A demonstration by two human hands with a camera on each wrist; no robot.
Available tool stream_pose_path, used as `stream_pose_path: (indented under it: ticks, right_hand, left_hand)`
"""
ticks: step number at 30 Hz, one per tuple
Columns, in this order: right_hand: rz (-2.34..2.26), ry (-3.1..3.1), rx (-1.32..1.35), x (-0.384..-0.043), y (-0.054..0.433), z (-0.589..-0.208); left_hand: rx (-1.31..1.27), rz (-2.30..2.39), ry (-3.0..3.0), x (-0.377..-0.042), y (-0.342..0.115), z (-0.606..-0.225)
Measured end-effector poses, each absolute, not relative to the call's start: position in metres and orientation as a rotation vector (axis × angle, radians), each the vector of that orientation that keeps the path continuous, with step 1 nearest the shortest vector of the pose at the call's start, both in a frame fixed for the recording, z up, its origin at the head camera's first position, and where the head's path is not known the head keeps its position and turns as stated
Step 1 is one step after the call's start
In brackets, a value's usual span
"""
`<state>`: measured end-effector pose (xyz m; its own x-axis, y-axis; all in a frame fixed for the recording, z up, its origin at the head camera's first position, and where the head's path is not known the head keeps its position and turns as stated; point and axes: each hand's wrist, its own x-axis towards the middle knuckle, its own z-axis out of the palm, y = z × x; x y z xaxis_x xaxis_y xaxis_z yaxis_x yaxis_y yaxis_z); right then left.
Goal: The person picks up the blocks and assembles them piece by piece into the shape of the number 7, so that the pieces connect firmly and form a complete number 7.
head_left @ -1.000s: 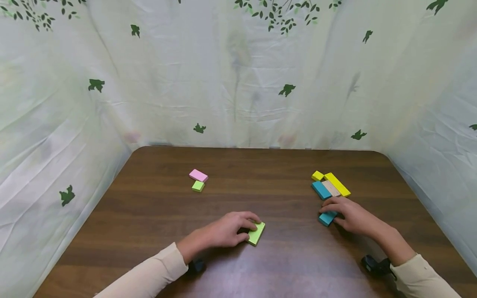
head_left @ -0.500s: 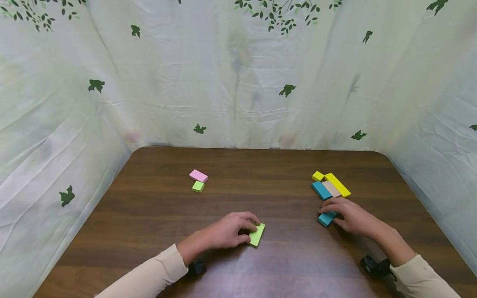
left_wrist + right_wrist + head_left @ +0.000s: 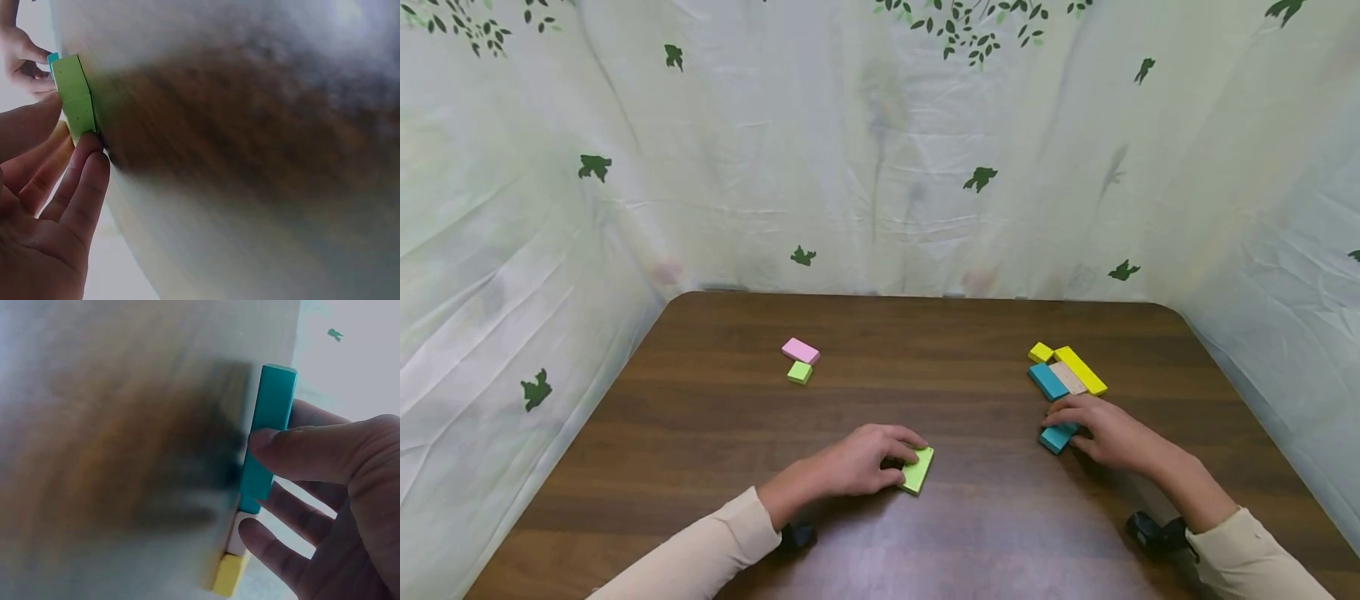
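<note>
My left hand (image 3: 868, 462) pinches a light green block (image 3: 918, 471) between thumb and fingers at the table's middle. The left wrist view shows an edge or seam across this green block (image 3: 75, 97); which one, I cannot tell. Over on the right, my right hand (image 3: 1108, 433) holds a teal block (image 3: 1058, 438) with the thumb on one side and fingers on the other. Just beyond it lie a second teal block (image 3: 1047, 382), a pale pinkish block (image 3: 1069, 377), a long yellow block (image 3: 1081, 370) and a short yellow block (image 3: 1041, 352), grouped closely.
Toward the back left, a pink block (image 3: 801, 350) lies beside a small green block (image 3: 800, 372). The brown wooden table (image 3: 700, 433) has rounded far corners. A pale cloth curtain (image 3: 820, 150) with leaf and bird prints hangs behind it and along both sides.
Both hands keep their hold and stay almost in place. The held teal block has shifted very slightly to the left. The head view has tilted a touch.
</note>
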<state>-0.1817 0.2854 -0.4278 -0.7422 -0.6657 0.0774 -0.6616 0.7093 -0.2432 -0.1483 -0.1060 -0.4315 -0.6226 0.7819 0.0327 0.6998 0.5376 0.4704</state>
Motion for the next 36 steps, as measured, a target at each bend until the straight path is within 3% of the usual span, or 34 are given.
stream_pose_path:
  ticks: [36]
  right_hand:
    - [-0.275, 2.829, -1.311, -0.235, 0.234, -0.354]
  left_hand:
    - [1.262, 0.697, 2.605, -0.148, -0.106, -0.432]
